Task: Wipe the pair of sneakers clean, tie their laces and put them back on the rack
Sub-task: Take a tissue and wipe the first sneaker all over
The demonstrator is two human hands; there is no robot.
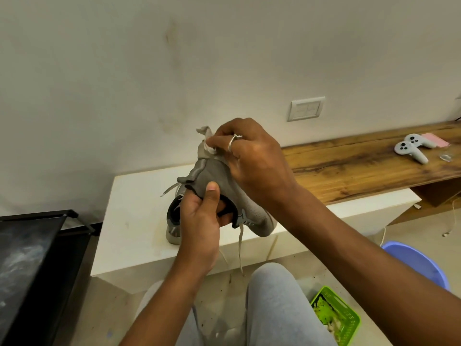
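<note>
A grey sneaker (pixel 219 178) is held up in the air above the white bench (pixel 134 216), heel end up and toe pointing down to the right, its loose laces hanging down. My left hand (pixel 202 221) grips it at the collar, thumb on the outside and fingers inside the opening. My right hand (pixel 252 158) pinches a small white wipe (pixel 208 147) against the sneaker's heel. The second grey sneaker (pixel 173 221) stands on the bench behind my left hand, mostly hidden.
A black shoe rack (pixel 37 245) stands at the left. A wooden shelf (pixel 361 166) at the right holds two grey controllers (pixel 411 148). On the floor lie a blue basin (pixel 419 263) and a green basket (pixel 336 315). My knees are below.
</note>
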